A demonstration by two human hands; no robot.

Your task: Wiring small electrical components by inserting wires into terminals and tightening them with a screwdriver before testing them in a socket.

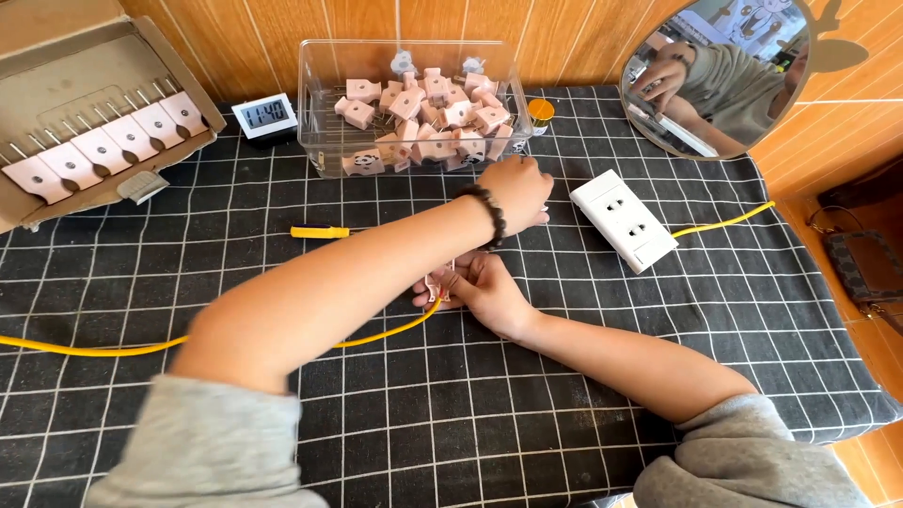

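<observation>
Small pink plug (435, 285) on checked cloth, yellow-corded.

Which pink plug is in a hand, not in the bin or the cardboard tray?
The small pink plug on the yellow cable, pinched in the right hand, apart from the stored ones.

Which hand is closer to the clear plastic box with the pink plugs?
Left. The left hand reaches across to just in front of the clear plastic box. The right hand rests lower on the cloth, holding a pink plug.
</observation>
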